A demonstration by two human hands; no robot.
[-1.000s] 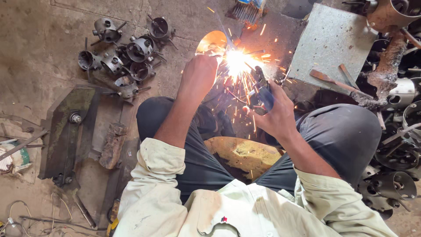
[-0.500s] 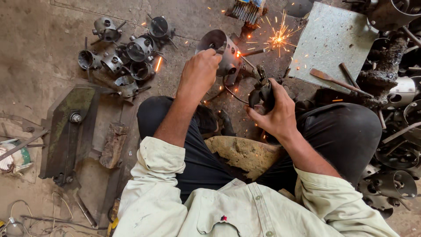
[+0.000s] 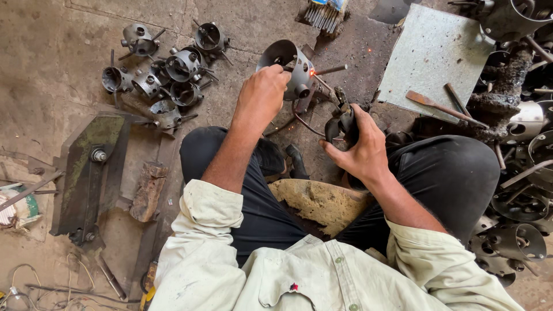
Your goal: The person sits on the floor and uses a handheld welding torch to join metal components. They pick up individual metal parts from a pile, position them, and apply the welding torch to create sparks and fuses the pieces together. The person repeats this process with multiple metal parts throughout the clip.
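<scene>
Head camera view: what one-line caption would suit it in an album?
Left hand steadies a perforated metal cylinder while right hand grips a black welding holder.

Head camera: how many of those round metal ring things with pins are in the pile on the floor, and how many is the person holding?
Ring pieces in the floor pile: 7
Ring piece in the left hand: 1, here
Total: 8
The right hand holds a black welding holder.

Blue-yellow packet of welding rods [image 3: 326,12] at top edge; green-white crumpled packet [image 3: 20,208] at far left
</scene>
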